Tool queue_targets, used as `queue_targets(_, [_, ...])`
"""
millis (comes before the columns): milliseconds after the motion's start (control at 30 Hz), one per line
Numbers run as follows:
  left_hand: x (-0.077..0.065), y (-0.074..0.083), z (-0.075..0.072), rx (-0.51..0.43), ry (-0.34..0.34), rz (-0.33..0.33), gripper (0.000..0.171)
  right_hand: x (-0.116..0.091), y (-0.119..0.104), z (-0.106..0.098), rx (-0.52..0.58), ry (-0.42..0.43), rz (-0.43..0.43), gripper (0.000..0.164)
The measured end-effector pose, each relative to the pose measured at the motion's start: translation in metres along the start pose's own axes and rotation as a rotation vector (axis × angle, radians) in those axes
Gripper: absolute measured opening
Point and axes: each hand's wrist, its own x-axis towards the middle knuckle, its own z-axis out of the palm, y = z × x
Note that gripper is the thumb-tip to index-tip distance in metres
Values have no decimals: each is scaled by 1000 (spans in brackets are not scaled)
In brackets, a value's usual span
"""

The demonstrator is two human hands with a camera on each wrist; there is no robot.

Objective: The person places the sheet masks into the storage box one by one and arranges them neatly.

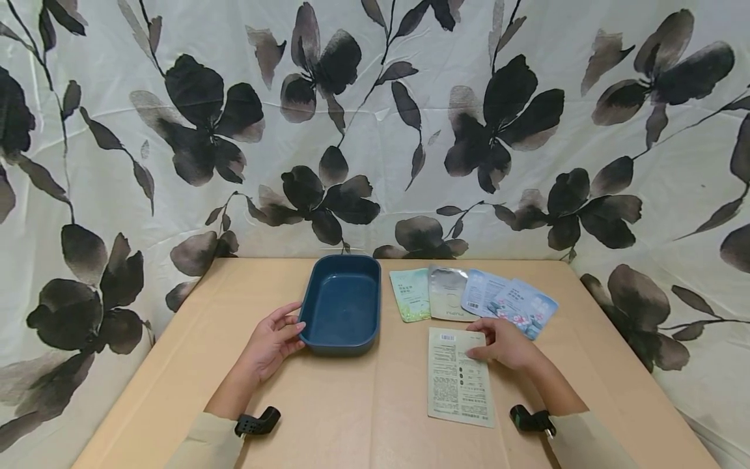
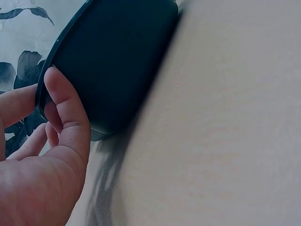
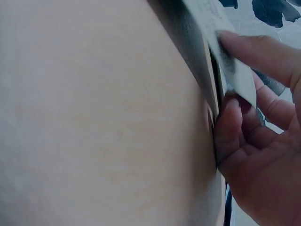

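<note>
My left hand [image 1: 274, 342] is at the left rim of a deep blue rectangular plastic basin [image 1: 342, 339]. In the left wrist view, the fingers [image 2: 66, 103] pinch the rim of the basin [image 2: 113, 61]. My right hand [image 1: 506, 342] pinches the upper right edge of a pale sachet [image 1: 459, 384], printed side with barcode and small text facing up. The right wrist view shows this sachet [image 3: 240, 80] between thumb and fingers, its corner tilted off the table. Its exact height is hard to tell.
Behind the right hand lie a green sachet [image 1: 411, 296], a silver sachet [image 1: 448, 293] and two blue sachets [image 1: 483, 291], [image 1: 524, 306], partly overlapping. The light wooden table [image 1: 351, 417] ends at a floral cloth [image 1: 410, 130] hanging behind it.
</note>
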Motion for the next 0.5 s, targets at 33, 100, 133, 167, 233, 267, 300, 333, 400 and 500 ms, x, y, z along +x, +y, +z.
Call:
queue_targets(33, [0, 0, 0, 0, -1, -1, 61, 0, 0, 1, 13, -1, -2, 45])
queue_targets(100, [1, -1, 1, -2, 3, -7, 59, -2, 1, 2, 49, -7, 1, 44])
queue_targets(133, [1, -1, 1, -2, 5, -10, 59, -2, 1, 2, 67, -11, 4, 45])
queue_targets(167, [1, -2, 1, -2, 7, -13, 60, -3, 0, 2, 82, -15, 10, 45])
queue_targets(233, [1, -2, 2, 2, 9, -15, 60, -4, -1, 3, 117, -24, 22, 45])
queue_targets(267, [2, -2, 2, 2, 14, -16, 59, -4, -1, 3, 138, -30, 25, 45])
queue_targets(300, [2, -2, 2, 2, 17, -17, 60, -5, -2, 3, 150, -33, 28, 46])
queue_targets(333, [2, -2, 2, 1, 17, -17, 60, -5, -2, 3, 172, -43, 27, 47])
queue_targets(400, [2, -2, 2, 2, 19, -16, 59, -7, -2, 3, 231, -75, 17, 49])
queue_targets(500, [2, -3, 1, 6, 20, -16, 58, -9, -2, 4, 333, -126, -2, 55])
